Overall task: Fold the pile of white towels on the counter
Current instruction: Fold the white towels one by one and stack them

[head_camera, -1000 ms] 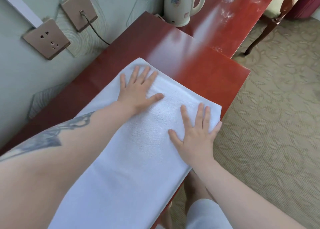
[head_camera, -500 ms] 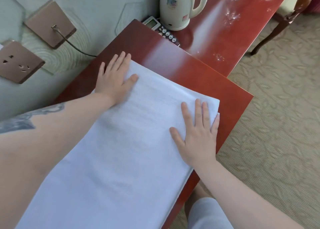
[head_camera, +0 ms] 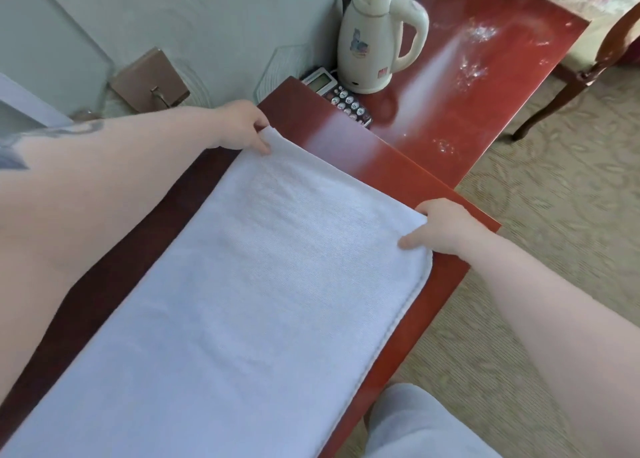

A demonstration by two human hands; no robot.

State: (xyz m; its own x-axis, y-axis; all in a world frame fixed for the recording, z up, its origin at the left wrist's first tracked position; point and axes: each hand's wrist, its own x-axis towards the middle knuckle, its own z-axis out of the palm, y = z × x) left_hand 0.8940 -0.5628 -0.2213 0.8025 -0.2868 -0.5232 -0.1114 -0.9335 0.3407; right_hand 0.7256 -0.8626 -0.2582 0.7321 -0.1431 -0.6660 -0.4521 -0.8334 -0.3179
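A long white towel (head_camera: 263,284) lies flat along the red wooden counter (head_camera: 391,159), running from the bottom left toward the far end. My left hand (head_camera: 242,126) pinches the towel's far left corner, thumb on top, and that corner is slightly raised. My right hand (head_camera: 440,227) pinches the far right corner at the counter's right edge, thumb on the cloth. Both forearms reach in over the sides of the towel.
A cream electric kettle (head_camera: 375,38) stands on a lower red table (head_camera: 485,76) beyond the counter, with a telephone keypad (head_camera: 341,97) beside it. Wall sockets (head_camera: 152,83) sit at the left. A wooden chair leg (head_camera: 568,86) and patterned carpet (head_camera: 561,222) lie to the right.
Both hands were flat on the towel, smoothing it; they slid out to the far corners and now pinch them. The view has shifted forward, showing more of the kettle.
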